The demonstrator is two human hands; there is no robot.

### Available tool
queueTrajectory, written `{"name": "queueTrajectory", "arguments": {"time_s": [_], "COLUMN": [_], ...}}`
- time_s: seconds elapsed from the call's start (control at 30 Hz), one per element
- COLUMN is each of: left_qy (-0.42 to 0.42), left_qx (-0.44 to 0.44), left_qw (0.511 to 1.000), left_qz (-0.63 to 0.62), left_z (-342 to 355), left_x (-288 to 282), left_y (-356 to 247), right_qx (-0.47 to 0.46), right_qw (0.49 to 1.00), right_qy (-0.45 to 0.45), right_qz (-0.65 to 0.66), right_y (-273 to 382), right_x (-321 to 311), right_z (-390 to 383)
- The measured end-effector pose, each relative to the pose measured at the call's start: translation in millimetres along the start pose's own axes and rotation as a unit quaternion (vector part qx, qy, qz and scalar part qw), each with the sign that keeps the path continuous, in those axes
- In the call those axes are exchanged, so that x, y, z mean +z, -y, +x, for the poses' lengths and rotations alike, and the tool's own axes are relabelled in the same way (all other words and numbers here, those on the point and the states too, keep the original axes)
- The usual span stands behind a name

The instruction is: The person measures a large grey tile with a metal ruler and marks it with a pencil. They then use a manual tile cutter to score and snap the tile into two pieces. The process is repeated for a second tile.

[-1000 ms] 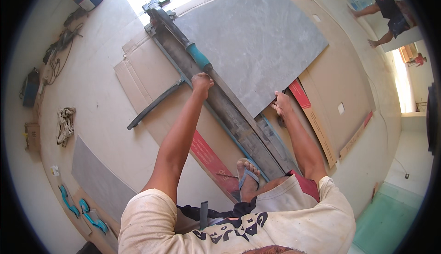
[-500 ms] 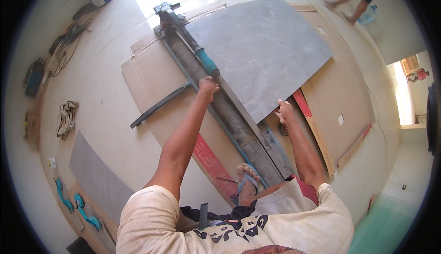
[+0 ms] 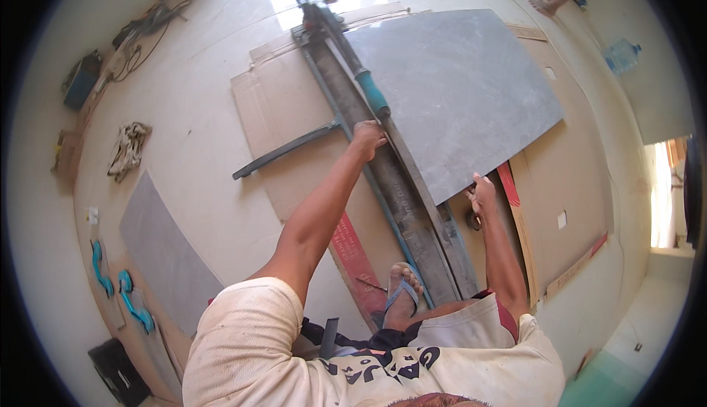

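At one o'clock from worker, grey slab [image 3: 456, 98] lies on cutter [image 3: 342, 87]; placing looks nearly done, cutting not: no score line visible, handle [image 3: 373, 94] unheld. Right hand [image 3: 482, 195] pinches slab's six-o'clock edge; left hand [image 3: 368, 139] curls by rail [image 3: 414, 168], whether holding it I cannot tell.

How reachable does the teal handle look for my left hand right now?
Yes, it looks reachable: your left hand is beside the metal rail, close to the lower end of the teal handle, and nothing visible seems to block the short way up.
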State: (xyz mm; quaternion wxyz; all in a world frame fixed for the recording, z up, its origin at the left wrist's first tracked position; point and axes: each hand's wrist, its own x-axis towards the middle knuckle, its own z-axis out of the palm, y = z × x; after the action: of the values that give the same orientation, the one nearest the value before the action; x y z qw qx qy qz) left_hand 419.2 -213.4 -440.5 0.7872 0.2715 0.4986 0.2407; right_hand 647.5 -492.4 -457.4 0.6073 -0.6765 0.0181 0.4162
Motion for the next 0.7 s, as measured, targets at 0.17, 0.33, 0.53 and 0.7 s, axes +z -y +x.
{"name": "queueTrajectory", "arguments": {"time_s": [0.17, 0.33, 0.53, 0.7], "left_qy": [-0.040, -0.053, -0.080, -0.064], "left_qx": [0.051, 0.068, 0.083, 0.068], "left_qw": [0.993, 0.989, 0.986, 0.989], "left_qz": [0.098, 0.120, 0.124, 0.116], "left_z": [-7.5, -21.9, -30.8, -55.3], "left_x": [-12.9, -22.0, -49.9, -70.6], "left_y": [-2.3, 0.7, 2.3, -4.2], "right_qx": [0.019, 0.034, 0.077, 0.124], "right_qw": [0.999, 0.998, 0.991, 0.983], "right_qy": [0.028, 0.043, 0.095, 0.101], "right_qz": [-0.011, -0.013, -0.052, -0.089], "right_y": [-2.5, -9.7, -20.6, -26.5], "right_x": [7.0, 7.2, 6.5, 8.8], "right_z": [-12.5, -33.4, -51.5, -78.3]}}
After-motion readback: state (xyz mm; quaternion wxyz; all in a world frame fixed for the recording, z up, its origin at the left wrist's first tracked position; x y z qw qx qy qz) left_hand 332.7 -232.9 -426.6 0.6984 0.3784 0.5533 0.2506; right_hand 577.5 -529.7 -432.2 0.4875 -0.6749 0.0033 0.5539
